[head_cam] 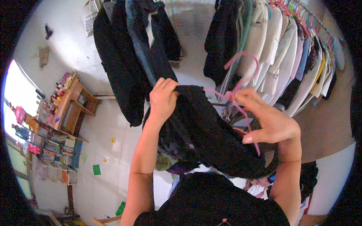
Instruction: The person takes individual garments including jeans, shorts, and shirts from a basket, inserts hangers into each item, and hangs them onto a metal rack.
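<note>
My left hand (164,97) pinches the upper edge of a black garment (209,124), which hangs down towards my chest and off to the right. A pink clothes hanger (238,106) is in my right hand (265,121), gripped near the neck below its hook. One arm of the hanger reaches to the garment's top edge; the other slants down over the cloth towards the lower right. How far the hanger goes inside the garment I cannot tell.
Many garments (282,56) hang on a rail at the right. Dark clothes (118,62) and jeans (140,53) hang ahead. At the left stand a wooden shelf unit (66,104) and stacked books (56,148). Green pieces (96,169) lie on the tiled floor (109,147).
</note>
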{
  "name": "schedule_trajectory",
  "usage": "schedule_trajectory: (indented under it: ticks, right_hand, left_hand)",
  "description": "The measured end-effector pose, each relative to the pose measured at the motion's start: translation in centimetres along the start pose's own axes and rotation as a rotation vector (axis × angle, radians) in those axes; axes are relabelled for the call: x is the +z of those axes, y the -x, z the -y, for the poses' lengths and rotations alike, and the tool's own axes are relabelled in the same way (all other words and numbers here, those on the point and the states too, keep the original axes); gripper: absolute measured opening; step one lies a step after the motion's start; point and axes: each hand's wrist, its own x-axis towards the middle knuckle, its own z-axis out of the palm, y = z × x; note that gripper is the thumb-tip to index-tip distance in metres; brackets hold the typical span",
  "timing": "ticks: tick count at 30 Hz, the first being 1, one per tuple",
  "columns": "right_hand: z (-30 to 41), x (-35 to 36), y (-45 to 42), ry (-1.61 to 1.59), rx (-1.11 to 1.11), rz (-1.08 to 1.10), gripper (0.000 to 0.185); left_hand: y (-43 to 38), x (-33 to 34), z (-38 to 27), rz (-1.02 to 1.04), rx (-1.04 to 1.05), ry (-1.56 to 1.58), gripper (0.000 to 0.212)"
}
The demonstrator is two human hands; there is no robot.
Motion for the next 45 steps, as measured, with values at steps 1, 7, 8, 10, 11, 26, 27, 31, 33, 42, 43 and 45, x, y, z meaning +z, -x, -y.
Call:
schedule_trajectory:
  ticks: [1,7,8,10,11,26,27,31,33,42,43,45]
  right_hand:
    - [-0.1,-0.2,0.7,-0.006,0.048,-0.101,0.096]
    - [1.6,-1.5,1.8,-0.1,0.356,-0.271,0.045]
    - [2.0,-2.0,1.3,0.077,0.36,-0.408,0.04]
    - [2.2,-3.7,-0.3,0.18,0.415,-0.535,0.035]
    - [1.5,-4.6,-1.1,0.278,0.382,-0.62,0.036]
    - [2.1,-20.2,-19.9,0.945,0.236,-1.133,0.032]
    - [2.1,-19.5,-22.2,0.945,0.261,-1.115,0.028]
    - [-2.4,-17.8,-30.3,1.044,0.193,-0.973,0.02]
    - [0.0,-13.8,-31.5,0.957,0.155,-0.936,0.028]
    - [-1.0,-2.9,-35.9,0.666,0.149,-0.888,0.035]
    - [-0.4,-1.8,-35.4,0.672,0.157,-0.845,0.036]
    - [2.6,0.8,-35.4,0.697,0.077,-0.712,0.063]
  left_hand:
    - [-0.4,-0.6,0.3,-0.014,0.005,-0.016,0.019]
    - [-3.8,-1.6,1.3,-0.321,-0.205,-0.034,0.013]
    - [-4.7,-1.7,2.0,-0.317,-0.164,-0.037,0.016]
    - [-5.5,-1.5,3.2,-0.309,-0.248,0.052,0.021]
    - [-5.4,-1.9,3.8,-0.298,-0.328,0.132,0.025]
    - [8.5,2.6,10.2,0.561,-0.615,0.456,0.029]
    - [8.8,1.8,10.1,0.551,-0.626,0.445,0.029]
    - [12.5,2.5,13.3,0.584,-0.73,0.447,0.033]
    - [15.6,1.8,15.0,0.527,-0.793,0.429,0.035]
    - [26.7,7.2,19.2,0.558,-0.703,0.228,0.027]
    - [28.7,8.5,19.9,0.534,-0.681,0.207,0.028]
    - [37.2,9.4,23.5,0.37,-0.905,0.375,0.03]
